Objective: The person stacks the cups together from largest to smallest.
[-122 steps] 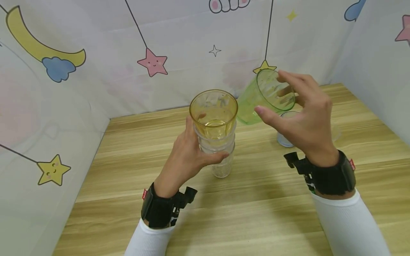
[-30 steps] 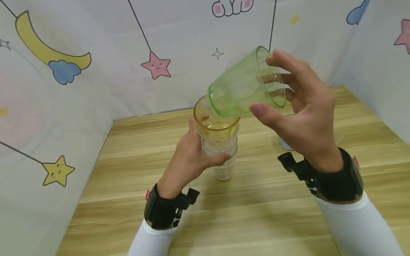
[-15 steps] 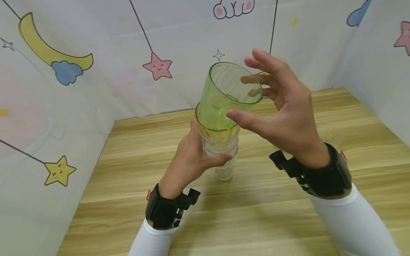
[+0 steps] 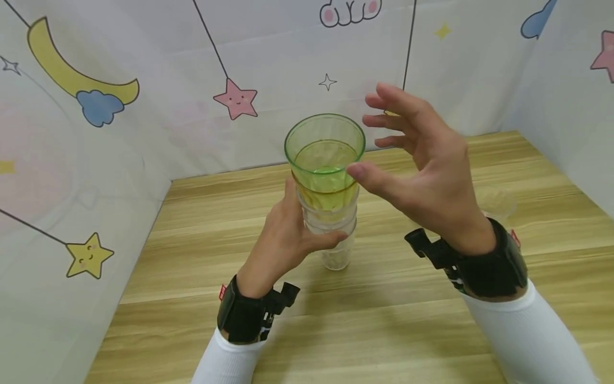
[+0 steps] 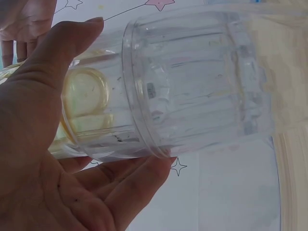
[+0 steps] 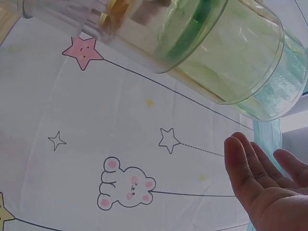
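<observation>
A tall upright stack of tumblers is in the middle of the head view. On top, a green tumbler (image 4: 327, 130) sits inside a yellow tumbler (image 4: 314, 200), which nests in clear ribbed tumblers (image 4: 331, 220). My left hand (image 4: 283, 242) wraps round the clear part, thumb across the front; the left wrist view shows its fingers round the clear tumblers (image 5: 192, 86), below the yellow one (image 5: 86, 91). Beside the green rim my right hand (image 4: 431, 170) spreads its fingers, thumb tip right at the rim. The right wrist view shows these fingers apart from the green tumbler (image 6: 250, 53).
A faint clear tumbler (image 4: 496, 201) stands on the wood-grain table (image 4: 384, 320) at the right, partly behind my right wrist. White cloth walls (image 4: 278, 48) printed with stars and a moon close in the back and sides.
The green tumbler has come from the right, tilted in my right hand, and now sits upright inside the yellow one. My right hand has released it. The left hand keeps its grip.
</observation>
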A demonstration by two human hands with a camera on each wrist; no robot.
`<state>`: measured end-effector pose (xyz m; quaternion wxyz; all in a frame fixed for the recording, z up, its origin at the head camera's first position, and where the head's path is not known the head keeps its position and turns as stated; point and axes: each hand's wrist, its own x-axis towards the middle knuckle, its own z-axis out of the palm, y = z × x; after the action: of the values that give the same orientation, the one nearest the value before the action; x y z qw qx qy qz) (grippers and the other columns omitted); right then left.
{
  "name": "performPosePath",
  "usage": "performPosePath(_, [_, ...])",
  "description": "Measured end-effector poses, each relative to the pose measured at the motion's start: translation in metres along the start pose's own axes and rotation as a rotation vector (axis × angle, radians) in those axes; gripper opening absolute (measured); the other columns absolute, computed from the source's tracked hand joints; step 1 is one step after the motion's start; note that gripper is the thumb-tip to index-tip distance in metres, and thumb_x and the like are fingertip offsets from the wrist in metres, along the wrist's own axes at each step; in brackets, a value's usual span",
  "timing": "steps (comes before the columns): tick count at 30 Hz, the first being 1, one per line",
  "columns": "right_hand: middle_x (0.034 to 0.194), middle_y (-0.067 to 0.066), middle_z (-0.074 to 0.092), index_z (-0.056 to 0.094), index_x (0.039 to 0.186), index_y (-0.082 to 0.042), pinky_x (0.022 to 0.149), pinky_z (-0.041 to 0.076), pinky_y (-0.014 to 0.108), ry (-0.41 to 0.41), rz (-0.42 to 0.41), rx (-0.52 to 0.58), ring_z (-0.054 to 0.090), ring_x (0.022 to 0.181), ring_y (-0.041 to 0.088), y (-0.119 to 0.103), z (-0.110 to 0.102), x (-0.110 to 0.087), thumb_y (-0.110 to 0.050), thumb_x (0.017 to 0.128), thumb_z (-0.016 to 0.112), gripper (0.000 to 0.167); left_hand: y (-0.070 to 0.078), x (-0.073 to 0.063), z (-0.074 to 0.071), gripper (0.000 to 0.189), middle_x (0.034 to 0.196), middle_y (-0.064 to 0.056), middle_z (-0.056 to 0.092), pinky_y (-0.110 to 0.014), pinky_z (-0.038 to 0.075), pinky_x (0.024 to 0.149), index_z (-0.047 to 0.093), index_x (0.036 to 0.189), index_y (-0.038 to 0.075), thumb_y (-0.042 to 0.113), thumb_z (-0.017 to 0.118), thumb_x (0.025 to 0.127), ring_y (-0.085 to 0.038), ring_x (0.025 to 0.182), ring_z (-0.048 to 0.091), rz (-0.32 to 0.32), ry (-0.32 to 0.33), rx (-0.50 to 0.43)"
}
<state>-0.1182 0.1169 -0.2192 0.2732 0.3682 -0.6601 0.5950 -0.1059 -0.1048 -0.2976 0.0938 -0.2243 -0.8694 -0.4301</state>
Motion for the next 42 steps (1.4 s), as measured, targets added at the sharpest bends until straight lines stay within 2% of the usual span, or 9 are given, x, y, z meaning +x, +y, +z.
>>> performPosePath(9, [0.132,0.011,0.064,0.052,0.143,0.001,0.091,0.053,0.035,-0.073,0.005,-0.11,0.062,0.118,0.028,0.01,-0.006,-0.01,0.007,0.074,0.081,0.075,-0.001,0.0,0.0,0.107,0.127,0.008,0.058,-0.038,0.049,0.097,0.022,0.15,0.026,0.029,0.094,0.072,-0.008,0.114,0.058,0.014,0.008,0.003])
performPosePath(14, [0.132,0.009,0.064,0.052,0.145,-0.001,0.091,0.052,0.034,-0.106,0.04,-0.13,0.062,0.119,0.025,0.018,-0.007,-0.019,0.007,0.074,0.082,0.077,0.0,0.0,0.0,0.105,0.127,0.008,0.058,-0.038,0.049,0.097,0.022,0.15,0.025,0.027,0.094,0.072,-0.009,0.115,0.058,0.022,0.005,-0.001])
performPosePath(18, [0.131,0.006,0.064,0.057,0.141,-0.003,0.091,0.052,0.032,-0.105,0.058,-0.145,0.062,0.118,0.025,0.023,-0.007,-0.025,0.006,0.074,0.083,0.072,0.0,0.001,0.001,0.106,0.128,0.007,0.058,-0.038,0.049,0.097,0.022,0.15,0.025,0.027,0.094,0.072,-0.009,0.115,0.058,0.024,0.007,0.009])
performPosePath(28, [0.132,0.003,0.064,0.065,0.134,-0.007,0.092,0.051,0.032,-0.135,0.068,-0.238,0.061,0.118,0.024,0.037,-0.011,-0.034,-0.005,0.075,0.087,0.063,0.0,0.0,0.001,0.107,0.129,0.006,0.059,-0.038,0.049,0.097,0.021,0.15,0.025,0.024,0.094,0.072,-0.01,0.116,0.059,0.041,0.008,0.008])
performPosePath(36, [0.134,0.003,0.063,0.064,0.136,-0.008,0.093,0.048,0.043,-0.178,0.088,-0.356,0.057,0.124,0.02,0.043,-0.018,-0.036,-0.013,0.077,0.087,0.064,-0.001,0.0,0.002,0.107,0.13,0.006,0.058,-0.038,0.049,0.097,0.022,0.15,0.023,0.024,0.094,0.071,-0.01,0.116,0.059,0.054,0.016,0.012])
performPosePath(42, [0.138,0.009,0.06,0.059,0.14,-0.005,0.102,0.045,0.049,-0.204,0.126,-0.44,0.054,0.129,0.024,0.047,-0.027,-0.036,-0.019,0.078,0.088,0.07,-0.001,0.001,0.003,0.107,0.129,0.007,0.058,-0.038,0.049,0.097,0.023,0.149,0.023,0.024,0.095,0.07,-0.01,0.115,0.059,0.052,0.024,0.017])
